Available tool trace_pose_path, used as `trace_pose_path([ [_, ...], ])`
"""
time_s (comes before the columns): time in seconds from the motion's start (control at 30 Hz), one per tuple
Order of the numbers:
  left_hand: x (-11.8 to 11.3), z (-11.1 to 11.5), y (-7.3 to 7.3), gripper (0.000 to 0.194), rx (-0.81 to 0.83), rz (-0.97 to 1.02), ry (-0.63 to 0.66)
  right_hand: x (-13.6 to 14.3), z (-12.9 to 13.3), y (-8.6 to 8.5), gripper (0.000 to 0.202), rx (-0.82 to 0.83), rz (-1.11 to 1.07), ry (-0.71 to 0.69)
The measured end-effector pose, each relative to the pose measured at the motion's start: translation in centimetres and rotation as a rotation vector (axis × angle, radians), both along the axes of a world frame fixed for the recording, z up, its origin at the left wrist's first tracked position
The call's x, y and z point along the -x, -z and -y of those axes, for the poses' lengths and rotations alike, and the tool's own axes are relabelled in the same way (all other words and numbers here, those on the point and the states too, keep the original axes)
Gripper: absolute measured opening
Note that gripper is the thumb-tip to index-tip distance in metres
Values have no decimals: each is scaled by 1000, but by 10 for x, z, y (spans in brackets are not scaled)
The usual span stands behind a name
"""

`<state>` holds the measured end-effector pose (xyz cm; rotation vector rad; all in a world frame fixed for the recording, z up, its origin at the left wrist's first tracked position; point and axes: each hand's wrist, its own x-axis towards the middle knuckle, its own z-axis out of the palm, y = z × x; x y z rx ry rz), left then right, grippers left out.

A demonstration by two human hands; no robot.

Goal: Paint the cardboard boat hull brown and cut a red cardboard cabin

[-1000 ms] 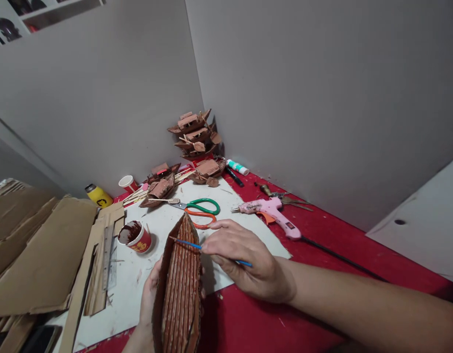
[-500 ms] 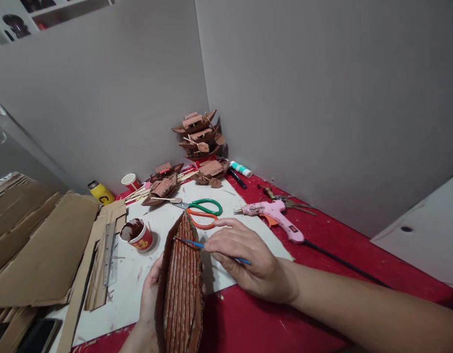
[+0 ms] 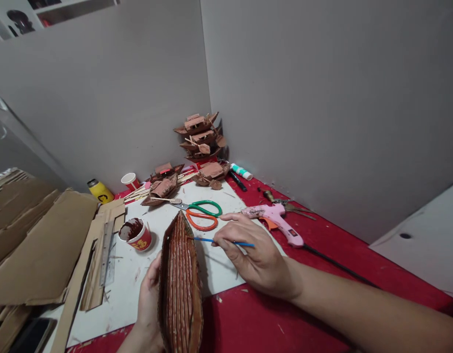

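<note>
My left hand (image 3: 150, 299) is closed round the left side of a cardboard model boat (image 3: 179, 289), whose pointed end faces away from me. Its ridged inside is coated in wet-looking reddish brown. Between the thumb and fingers of my right hand (image 3: 254, 255) is a thin blue paintbrush (image 3: 226, 241), its tip at the boat's right inner wall near the far end. Left of the boat stands a paper cup (image 3: 140, 239) with dark brown paint inside. Scissors (image 3: 202, 220) with green and orange handles lie just beyond the boat's point.
Several brown model boats (image 3: 200, 127) are stacked in the corner, with more in front. A pink glue gun (image 3: 276, 218) and its cord lie right. Cardboard sheets (image 3: 38, 245), a clear ruler (image 3: 108, 255) and a yellow bottle (image 3: 100, 191) are left. White paper (image 3: 127, 304) covers part of the red table.
The brush tip has moved rightward, from the left side of the boat's far end to its right wall. My right hand has shifted slightly right, and the boat is tilted a little differently.
</note>
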<state>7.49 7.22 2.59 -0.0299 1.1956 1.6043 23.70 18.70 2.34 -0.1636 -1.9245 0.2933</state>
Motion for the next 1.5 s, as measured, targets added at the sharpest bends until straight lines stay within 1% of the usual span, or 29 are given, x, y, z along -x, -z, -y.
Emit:
trace_pose_path([
  [0.07, -1, -1, -1, 27, 22, -11, -47, -1, 0, 0, 12, 9, -33, -6],
  [0.17, -1, -1, -1, 34, 18, -40, -61, -3, -1, 0, 11, 8, -84, 14],
  [0.3, 0, 2, 3, 25, 5, -101, -103, -4, 3, -2, 12, 15, -7, 6],
  [0.43, 1, 1, 6, 17, -58, -140, -65, -5, 12, -3, 17, 24, 69, -107],
  [0.5, 2, 0, 7, 16, -99, -162, -85, -6, 14, -3, 19, 33, 91, -154],
  [0.57, 3, -2, 7, 14, -117, -156, -102, -8, 14, -2, 18, 36, 75, -154],
  [0.63, 2, -2, 7, 14, -114, -117, -119, -8, 13, -1, 15, 21, 46, -123],
  [0.7, 2, -3, 6, 15, -116, -78, -139, -8, 13, 0, 13, 12, 60, -116],
  [0.8, 1, -4, 6, 17, -136, -77, -139, -7, 18, 0, 14, 63, 119, -185],
  [0.9, 2, -6, 7, 14, -197, -143, -135, -6, 26, -1, 20, 130, 165, -259],
  [1.0, 5, -7, 10, 12, -246, -214, -149, -5, 28, -1, 23, 126, 204, -307],
  [1.07, 7, -7, 13, 14, -237, -236, -151, -6, 25, -2, 20, 82, 196, -281],
  [1.2, 9, -5, 19, 23, -227, -272, -120, -8, 20, -2, 17, 36, 188, -175],
  [1.23, 10, -4, 20, 24, -233, -280, -109, -8, 21, -2, 18, 45, 198, -182],
  [1.33, 10, -4, 22, 25, -267, -308, -77, -6, 25, -2, 23, 87, 221, -296],
  [1.4, 10, -5, 22, 25, -288, -338, -69, -4, 26, -1, 26, 97, 231, -346],
  [1.43, 11, -5, 23, 25, -290, -354, -73, -4, 25, -1, 26, 90, 232, -341],
  [1.5, 12, -5, 25, 24, -287, -375, -87, -4, 22, -1, 25, 68, 229, -291],
])
